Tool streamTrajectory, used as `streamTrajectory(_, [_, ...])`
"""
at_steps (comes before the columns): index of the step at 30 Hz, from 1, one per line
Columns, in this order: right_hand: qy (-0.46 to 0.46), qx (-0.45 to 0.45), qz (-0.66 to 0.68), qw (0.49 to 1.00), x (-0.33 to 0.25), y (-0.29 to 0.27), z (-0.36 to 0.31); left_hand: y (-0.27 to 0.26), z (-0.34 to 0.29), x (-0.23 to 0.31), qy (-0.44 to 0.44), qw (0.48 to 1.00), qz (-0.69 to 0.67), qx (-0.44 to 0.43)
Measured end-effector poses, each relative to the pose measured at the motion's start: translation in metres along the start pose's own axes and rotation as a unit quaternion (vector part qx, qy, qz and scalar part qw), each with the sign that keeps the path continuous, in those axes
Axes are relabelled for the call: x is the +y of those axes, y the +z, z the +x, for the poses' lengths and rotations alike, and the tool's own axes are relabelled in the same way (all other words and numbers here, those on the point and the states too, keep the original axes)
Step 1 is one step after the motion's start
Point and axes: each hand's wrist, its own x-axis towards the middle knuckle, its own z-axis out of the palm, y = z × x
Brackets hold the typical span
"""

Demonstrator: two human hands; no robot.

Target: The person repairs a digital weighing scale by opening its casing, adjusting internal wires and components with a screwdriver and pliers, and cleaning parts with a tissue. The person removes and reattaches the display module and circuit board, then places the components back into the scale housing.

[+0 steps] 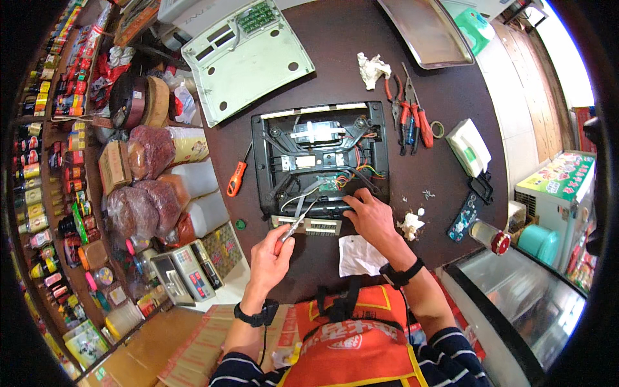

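On the dark table lies an opened black device housing (263,169), with wires and a green circuit board (331,183) inside. My left hand (269,259) is closed round a slim silver tool (298,223) with a red grip. Its tip points at a grey ribbon cable (300,205) by the housing's near edge. Bent fingers of my right hand (371,219) grip the near rim of the housing, right of the cable; their tips are partly hidden. A narrow pale strip board (322,227) lies along that edge, between my hands.
An orange-handled screwdriver (237,179) lies left of the housing. To the right are red-handled pliers (409,116) and crumpled tissue (411,226). A pale cover (248,74) and a metal tray (429,32) lie farther back. A glass-topped case (516,297) stands near right.
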Motion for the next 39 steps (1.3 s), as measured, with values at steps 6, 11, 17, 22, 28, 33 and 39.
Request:
streamTrajectory(6, [-0.023, 0.025, 0.007, 0.999, 0.0, -0.003, 0.003, -0.011, -0.002, -0.023, -0.016, 0.986, -0.157, 0.053])
streamTrajectory(11, [-0.03, 0.023, 0.019, 0.999, -0.001, -0.004, 0.003, -0.013, -0.001, -0.033, -0.069, 0.976, -0.199, 0.048])
streamTrajectory(17, [-0.064, 0.065, 0.044, 0.995, -0.004, -0.006, 0.006, -0.011, 0.01, -0.02, -0.022, 0.979, -0.176, 0.101])
streamTrajectory(22, [-0.092, 0.082, 0.09, 0.988, -0.019, -0.025, 0.006, -0.032, 0.033, -0.011, -0.035, 0.976, -0.132, 0.168])
streamTrajectory(28, [-0.131, 0.151, 0.06, 0.978, -0.037, -0.062, 0.057, -0.049, 0.073, -0.011, 0.02, 0.972, -0.139, 0.186])
streamTrajectory(33, [-0.137, 0.175, 0.008, 0.975, -0.037, -0.079, 0.089, -0.033, 0.068, -0.036, 0.003, 0.973, -0.17, 0.156])
streamTrajectory(39, [-0.107, 0.169, 0.0, 0.98, -0.039, -0.073, 0.083, -0.029, 0.04, -0.067, -0.01, 0.965, -0.208, 0.158])
